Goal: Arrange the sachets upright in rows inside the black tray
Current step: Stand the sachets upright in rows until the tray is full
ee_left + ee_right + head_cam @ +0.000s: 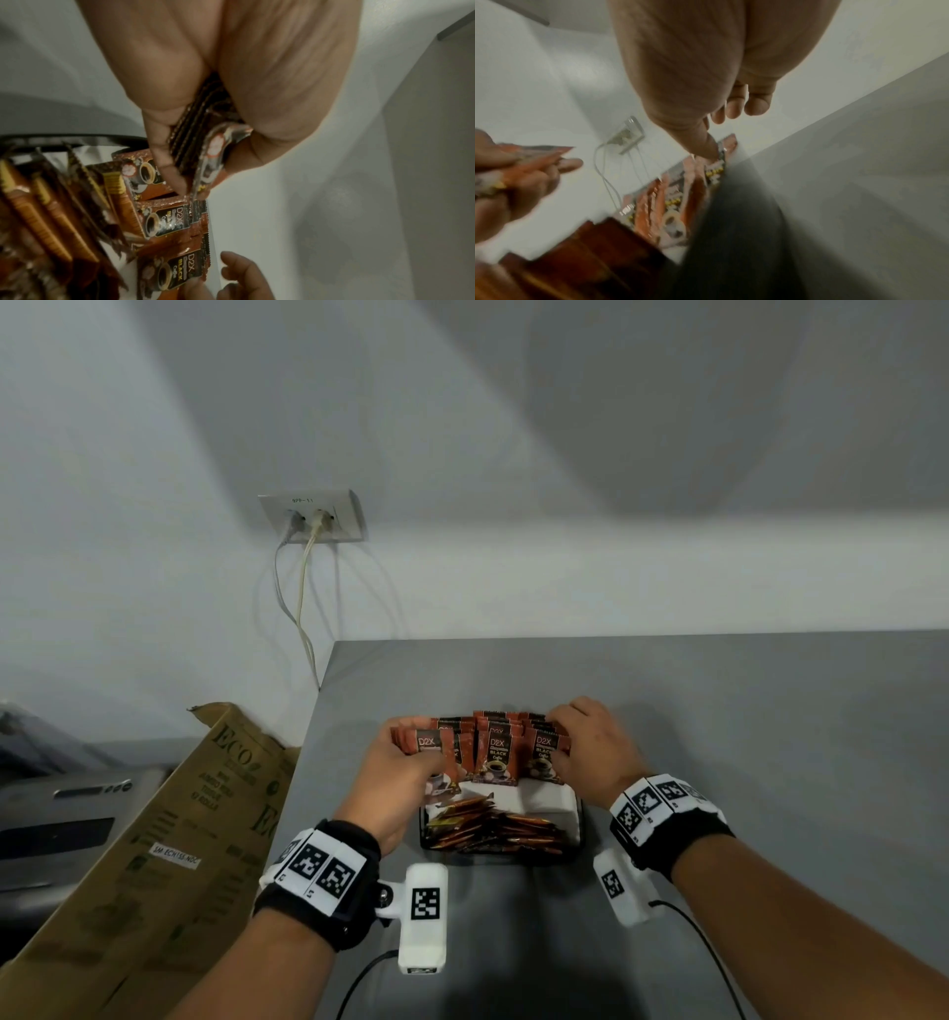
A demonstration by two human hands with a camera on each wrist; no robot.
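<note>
Nearest the person, two forearms reach forward over the grey bench, each wrist wrapped in a black band with white coded markers and a white camera block hanging below it.

Just beyond the wrists sits the black tray. Its near part holds a loose heap of flat-lying sachets in orange and brown, resting on a white liner.

Further in, the far part of the tray carries the upright sachets, brown packs printed "D2X" and "BLACK Coffee" with a cup picture, standing in rows side by side and facing the person.

The left hand is at the left end of these rows, clenched around a small bundle of sachets; the left wrist view shows the thumb and fingers pinching the stacked packs edge-on, just above the standing ones.

The right hand is at the right end of the rows, its fingers bent down onto the tops of the upright packs. In the blurred right wrist view the thumb tip touches the top of a standing pack; whether that hand actually grasps one I cannot tell.

Beyond the bench, a white wall carries a wall socket with two cables hanging down. To the left stands a brown cardboard box.
</note>
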